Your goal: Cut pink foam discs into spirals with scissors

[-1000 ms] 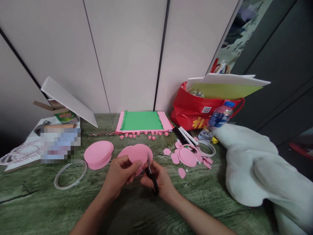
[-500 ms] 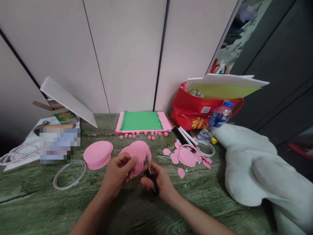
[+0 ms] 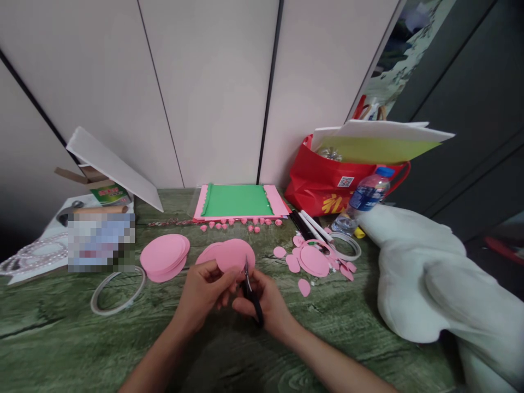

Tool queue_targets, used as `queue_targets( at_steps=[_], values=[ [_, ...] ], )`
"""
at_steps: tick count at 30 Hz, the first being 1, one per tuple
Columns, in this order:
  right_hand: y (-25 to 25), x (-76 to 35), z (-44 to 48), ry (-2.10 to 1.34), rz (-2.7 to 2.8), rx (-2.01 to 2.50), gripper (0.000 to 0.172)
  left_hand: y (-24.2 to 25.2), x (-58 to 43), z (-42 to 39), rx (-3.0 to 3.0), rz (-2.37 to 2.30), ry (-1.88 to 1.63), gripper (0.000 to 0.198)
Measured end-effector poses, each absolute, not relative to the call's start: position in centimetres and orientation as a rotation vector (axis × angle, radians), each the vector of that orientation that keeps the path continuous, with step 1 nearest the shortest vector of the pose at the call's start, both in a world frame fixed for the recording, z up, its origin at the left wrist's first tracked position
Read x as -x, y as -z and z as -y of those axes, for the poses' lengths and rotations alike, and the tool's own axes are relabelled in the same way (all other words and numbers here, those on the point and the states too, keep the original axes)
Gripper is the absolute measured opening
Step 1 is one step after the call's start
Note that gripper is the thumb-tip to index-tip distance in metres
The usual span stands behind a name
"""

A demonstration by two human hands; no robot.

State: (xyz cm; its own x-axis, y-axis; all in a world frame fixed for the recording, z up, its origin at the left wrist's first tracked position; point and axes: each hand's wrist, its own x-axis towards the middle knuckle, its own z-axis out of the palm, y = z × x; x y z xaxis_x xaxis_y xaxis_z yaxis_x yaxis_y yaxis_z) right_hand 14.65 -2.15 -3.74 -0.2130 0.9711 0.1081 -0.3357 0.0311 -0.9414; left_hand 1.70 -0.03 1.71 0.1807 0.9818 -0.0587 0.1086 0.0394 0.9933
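My right hand (image 3: 266, 303) is closed round a pair of scissors (image 3: 251, 300), black in the handles, with the metal blades pointing away from me. My left hand (image 3: 208, 286) pinches a pink piece of paper close to the blades; fingers hide most of it. Just beyond both hands lie overlapping pink paper circles (image 3: 235, 252). A stack of pink paper discs (image 3: 164, 255) rests to the left. On the right is a scatter of small pink petal-shaped cutouts (image 3: 304, 287) around larger pink rounds (image 3: 314, 260).
Rolls of tape lie at left (image 3: 98, 303) and right (image 3: 347, 254). At the back are green paper (image 3: 237, 200) and a row of tiny pink rolls (image 3: 223, 225). A red bag (image 3: 311, 180), bottle (image 3: 368, 191), markers (image 3: 313, 225) and white plush object (image 3: 409, 273) stand right.
My left hand has shifted slightly right, closer to the scissors. The pink paper in its fingers, plainly visible before, is now mostly covered. The scissors have barely moved.
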Motion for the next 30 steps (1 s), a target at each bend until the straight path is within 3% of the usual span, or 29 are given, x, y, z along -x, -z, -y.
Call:
queue_targets(
  at_steps=[30],
  values=[
    [3.89, -14.79, 2.13, -1.454, 1.095, 0.890, 0.046, -2.34, -1.46, -0.03, -1.375, -1.178, -1.006, 0.029]
  ],
)
